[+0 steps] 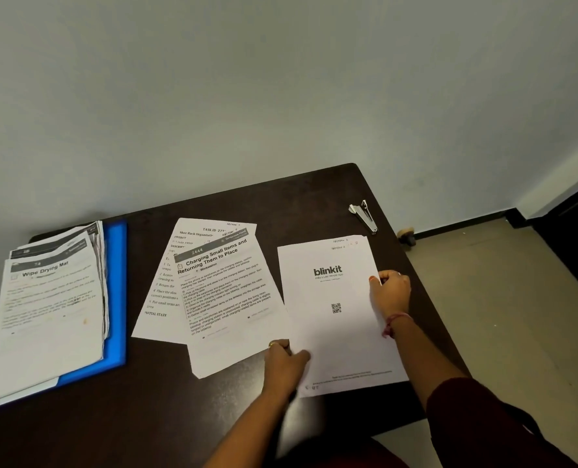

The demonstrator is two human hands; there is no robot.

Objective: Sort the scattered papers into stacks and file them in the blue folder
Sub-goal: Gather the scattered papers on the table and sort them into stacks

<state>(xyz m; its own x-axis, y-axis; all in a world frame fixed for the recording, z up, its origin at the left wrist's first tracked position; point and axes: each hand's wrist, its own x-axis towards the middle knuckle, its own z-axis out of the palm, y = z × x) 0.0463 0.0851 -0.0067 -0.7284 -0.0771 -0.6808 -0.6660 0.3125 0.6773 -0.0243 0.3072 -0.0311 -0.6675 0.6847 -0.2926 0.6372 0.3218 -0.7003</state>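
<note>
A dark table (314, 204) carries everything. At its left end, far from the white stack, a blue folder (115, 292) lies flat under a thick pile of papers (51, 319). Two loose printed sheets (220, 292) overlap just left of the white stack. The white stack (334, 319), with a logo and a square code on top, lies between the two hands. The left hand (285, 363) grips the stack's near left corner, thumb curled over the top sheet. The right hand (390, 292) grips the stack's right edge, fingers curled round it. A stapler (365, 216) lies beyond the white stack, near the table's far corner.
</note>
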